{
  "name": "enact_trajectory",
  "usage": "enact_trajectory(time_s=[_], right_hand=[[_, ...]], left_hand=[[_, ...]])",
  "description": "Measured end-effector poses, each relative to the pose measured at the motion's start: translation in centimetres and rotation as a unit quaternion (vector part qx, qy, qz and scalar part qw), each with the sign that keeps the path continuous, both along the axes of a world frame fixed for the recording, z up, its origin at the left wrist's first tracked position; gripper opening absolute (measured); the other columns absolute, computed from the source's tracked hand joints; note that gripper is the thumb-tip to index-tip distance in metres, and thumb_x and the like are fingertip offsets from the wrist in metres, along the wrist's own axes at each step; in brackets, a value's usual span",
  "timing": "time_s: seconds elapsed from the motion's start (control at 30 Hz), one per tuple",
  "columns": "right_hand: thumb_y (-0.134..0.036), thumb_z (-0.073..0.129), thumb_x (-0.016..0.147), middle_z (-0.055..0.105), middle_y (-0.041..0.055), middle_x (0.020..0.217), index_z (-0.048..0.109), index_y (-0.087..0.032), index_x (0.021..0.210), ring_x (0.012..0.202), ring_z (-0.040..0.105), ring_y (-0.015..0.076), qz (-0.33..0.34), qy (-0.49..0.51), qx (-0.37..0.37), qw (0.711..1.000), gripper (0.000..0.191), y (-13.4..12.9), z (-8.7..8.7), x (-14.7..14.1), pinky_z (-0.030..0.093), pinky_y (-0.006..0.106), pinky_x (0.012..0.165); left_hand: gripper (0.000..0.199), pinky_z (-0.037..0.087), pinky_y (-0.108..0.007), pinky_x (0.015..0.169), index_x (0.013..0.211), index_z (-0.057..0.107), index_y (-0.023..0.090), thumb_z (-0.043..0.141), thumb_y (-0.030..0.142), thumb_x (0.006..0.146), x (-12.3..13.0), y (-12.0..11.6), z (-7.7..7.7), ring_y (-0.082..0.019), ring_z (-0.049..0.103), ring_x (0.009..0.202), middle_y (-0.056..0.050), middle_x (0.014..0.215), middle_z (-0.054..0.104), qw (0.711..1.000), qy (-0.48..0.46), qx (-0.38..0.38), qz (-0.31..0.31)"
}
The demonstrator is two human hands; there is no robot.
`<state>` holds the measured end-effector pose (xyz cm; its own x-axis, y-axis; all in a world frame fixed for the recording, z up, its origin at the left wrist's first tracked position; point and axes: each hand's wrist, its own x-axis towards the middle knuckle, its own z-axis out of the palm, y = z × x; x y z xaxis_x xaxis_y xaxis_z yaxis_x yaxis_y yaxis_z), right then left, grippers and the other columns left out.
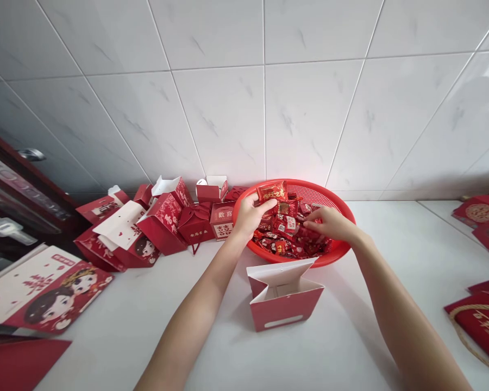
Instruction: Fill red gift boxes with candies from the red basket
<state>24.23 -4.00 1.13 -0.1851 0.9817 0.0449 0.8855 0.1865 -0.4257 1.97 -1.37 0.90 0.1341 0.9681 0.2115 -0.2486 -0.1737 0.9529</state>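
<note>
A red plastic basket (348, 239) full of wrapped candies (286, 227) stands against the tiled wall. My left hand (250, 216) is closed over the basket's left side, with a red wrapped candy (272, 191) between thumb and fingers. Over the right part of the candy pile, my right hand (326, 222) has its fingertips pressed together among the wrappers; whether they grip a candy is hidden. Just in front of the basket, an open red gift box (287, 309) stands upright with its white inside showing.
Several red gift boxes (167, 222) crowd along the wall at left, some with open flaps. A flat printed box (49, 288) lies nearer on the left. Red bags (481, 323) with a rope handle lie at the right edge. White wall tiles (305, 119) rise behind.
</note>
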Motion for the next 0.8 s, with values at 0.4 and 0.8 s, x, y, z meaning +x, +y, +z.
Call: enact_trajectory(time_s=[0.4, 0.8], right_hand=[[-0.005, 0.053, 0.084, 0.075, 0.0086, 0.121, 0.080, -0.023, 0.108, 0.110, 0.069, 0.0296, 0.024, -0.073, -0.035, 0.996, 0.040, 0.1, -0.3, -0.2, 0.053, 0.035, 0.085], [-0.004, 0.060, 0.078, 0.062, 0.0119, 0.146, 0.074, -0.025, 0.125, 0.139, 0.054, 0.0350, 0.061, -0.128, -0.080, 0.987, 0.053, -0.3, -0.6, -1.1, 0.051, 0.041, 0.100]], left_hand=[[0.033, 0.055, -0.044, 0.095, 0.091, 0.081, 0.019, 0.088, 0.036, 0.064, 0.0, 0.4, -0.4, -0.030, 0.074, 0.102, -0.008, 0.103, 0.082, 1.000, 0.009, 0.024, -0.001], [0.030, 0.057, -0.039, 0.086, 0.089, 0.080, 0.018, 0.087, 0.036, 0.066, -0.1, 0.6, -0.8, -0.026, 0.074, 0.092, -0.007, 0.097, 0.082, 0.999, 0.039, 0.035, -0.006]])
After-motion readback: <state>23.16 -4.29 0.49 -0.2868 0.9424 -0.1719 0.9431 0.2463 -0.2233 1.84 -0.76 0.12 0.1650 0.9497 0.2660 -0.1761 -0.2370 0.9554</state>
